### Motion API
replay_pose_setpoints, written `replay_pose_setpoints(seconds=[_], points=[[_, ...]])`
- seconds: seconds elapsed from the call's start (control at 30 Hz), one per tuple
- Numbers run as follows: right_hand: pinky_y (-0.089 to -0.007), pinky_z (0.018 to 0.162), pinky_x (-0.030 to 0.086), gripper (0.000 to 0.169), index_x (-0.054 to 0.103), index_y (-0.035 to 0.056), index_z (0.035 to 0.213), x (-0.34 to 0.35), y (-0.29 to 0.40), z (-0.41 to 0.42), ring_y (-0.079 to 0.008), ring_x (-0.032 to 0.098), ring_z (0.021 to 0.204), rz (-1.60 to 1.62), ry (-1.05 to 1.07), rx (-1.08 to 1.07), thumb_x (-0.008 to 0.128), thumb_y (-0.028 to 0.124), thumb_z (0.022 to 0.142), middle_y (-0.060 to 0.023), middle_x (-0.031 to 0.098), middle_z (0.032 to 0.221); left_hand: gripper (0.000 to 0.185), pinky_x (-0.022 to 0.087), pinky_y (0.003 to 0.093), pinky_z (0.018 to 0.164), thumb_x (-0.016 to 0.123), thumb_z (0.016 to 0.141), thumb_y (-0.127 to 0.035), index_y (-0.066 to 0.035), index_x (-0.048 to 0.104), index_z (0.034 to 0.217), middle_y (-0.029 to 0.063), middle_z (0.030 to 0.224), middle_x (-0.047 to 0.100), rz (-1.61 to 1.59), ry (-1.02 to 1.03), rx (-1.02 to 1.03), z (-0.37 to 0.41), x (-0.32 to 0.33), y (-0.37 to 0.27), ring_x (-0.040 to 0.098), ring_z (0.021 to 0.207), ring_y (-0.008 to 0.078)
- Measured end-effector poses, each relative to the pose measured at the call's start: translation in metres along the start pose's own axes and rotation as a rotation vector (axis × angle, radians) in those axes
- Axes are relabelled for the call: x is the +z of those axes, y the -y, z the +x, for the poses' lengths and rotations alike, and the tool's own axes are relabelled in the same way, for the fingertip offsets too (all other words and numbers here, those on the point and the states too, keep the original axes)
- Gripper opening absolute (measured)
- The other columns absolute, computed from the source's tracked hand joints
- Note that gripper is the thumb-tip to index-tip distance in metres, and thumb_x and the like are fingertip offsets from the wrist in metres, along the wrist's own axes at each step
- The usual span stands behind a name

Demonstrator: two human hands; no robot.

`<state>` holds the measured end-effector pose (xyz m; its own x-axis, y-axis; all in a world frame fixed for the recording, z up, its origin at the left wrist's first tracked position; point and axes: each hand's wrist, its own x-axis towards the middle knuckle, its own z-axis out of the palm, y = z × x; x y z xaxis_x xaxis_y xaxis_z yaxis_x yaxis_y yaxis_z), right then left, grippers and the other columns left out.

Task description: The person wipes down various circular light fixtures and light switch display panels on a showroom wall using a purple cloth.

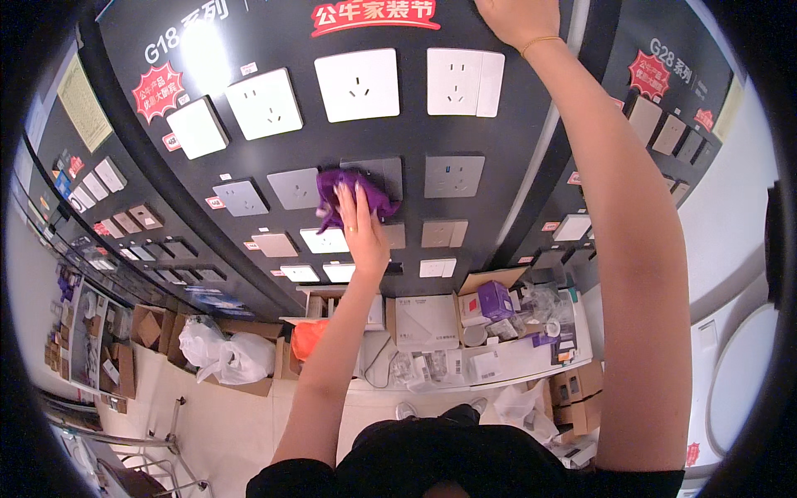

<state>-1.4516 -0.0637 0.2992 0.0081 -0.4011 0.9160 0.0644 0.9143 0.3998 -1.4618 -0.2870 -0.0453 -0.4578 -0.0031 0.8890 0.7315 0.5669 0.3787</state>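
Observation:
A dark display board (pixel 411 137) with rows of wall sockets and switches stands before me. My left hand (pixel 358 215), fingers stretched out, presses a purple cloth (pixel 373 193) against the board over part of a dark grey switch plate (pixel 389 171). Just left of the cloth is a grey socket (pixel 294 188); a white socket (pixel 324 241) shows below it. At the top edge, my right hand (pixel 523 22) rests by the board's upper right part, above a white socket with a switch (pixel 465 82). Its fingers are cut off by the picture's edge.
Below the board, a white counter (pixel 523 361) holds open cartons, a white box (pixel 427 320), a purple box (pixel 496 300) and plastic packets. White plastic bags (pixel 243 358) lie at the lower left, and cardboard boxes (pixel 576 395) stand at the lower right. A metal-legged chair (pixel 174 448) is at the bottom left.

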Motion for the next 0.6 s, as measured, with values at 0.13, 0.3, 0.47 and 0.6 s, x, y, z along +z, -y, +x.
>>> replay_pose_setpoints(seconds=[0.13,0.3,0.47,0.6], points=[[-0.0521,0.112,0.023,0.05,0.043,0.0123,0.14,-0.015,-0.017,0.001,-0.0316,0.029,0.139,-0.077,0.008,-0.028,0.051,0.024,0.092,-0.0148,0.035,0.148,0.057,0.022,0.0499,0.113,0.047,0.084,0.011,-0.004,0.045,0.139,0.021,0.149,0.032,-0.038,-0.118,0.123,0.062,0.016,-0.039,0.025,0.139,0.0434],[-0.0521,0.112,0.023,0.05,0.043,0.0126,0.14,-0.007,-0.012,0.0,-0.031,0.029,0.139,-0.076,-0.003,-0.021,0.05,0.024,0.092,-0.0137,0.035,0.149,0.053,0.037,0.052,0.099,0.055,0.08,0.006,-0.01,0.055,0.13,0.012,0.143,0.044,0.163,-0.147,0.292,0.073,0.008,-0.024,0.041,0.13,0.041],[-0.0526,0.113,0.023,0.05,0.043,0.0124,0.14,-0.015,-0.018,0.008,-0.0316,0.029,0.139,-0.077,-0.007,-0.035,0.049,0.024,0.092,-0.0141,0.034,0.149,0.058,0.035,0.0536,0.1,0.055,0.074,0.007,-0.016,0.058,0.128,0.0069,0.139,0.05,0.222,-0.063,0.377,0.061,-0.004,0.007,0.048,0.126,0.0335],[-0.053,0.112,0.023,0.05,0.043,0.0122,0.14,-0.018,-0.021,0.005,-0.0324,0.028,0.14,-0.079,0.013,-0.026,0.05,0.024,0.092,-0.0149,0.034,0.149,0.052,0.029,0.0489,0.11,0.045,0.08,0.014,-0.008,0.058,0.126,0.0119,0.13,0.056,-0.006,-0.302,0.099,0.07,-0.032,-0.002,0.05,0.125,0.0292]])
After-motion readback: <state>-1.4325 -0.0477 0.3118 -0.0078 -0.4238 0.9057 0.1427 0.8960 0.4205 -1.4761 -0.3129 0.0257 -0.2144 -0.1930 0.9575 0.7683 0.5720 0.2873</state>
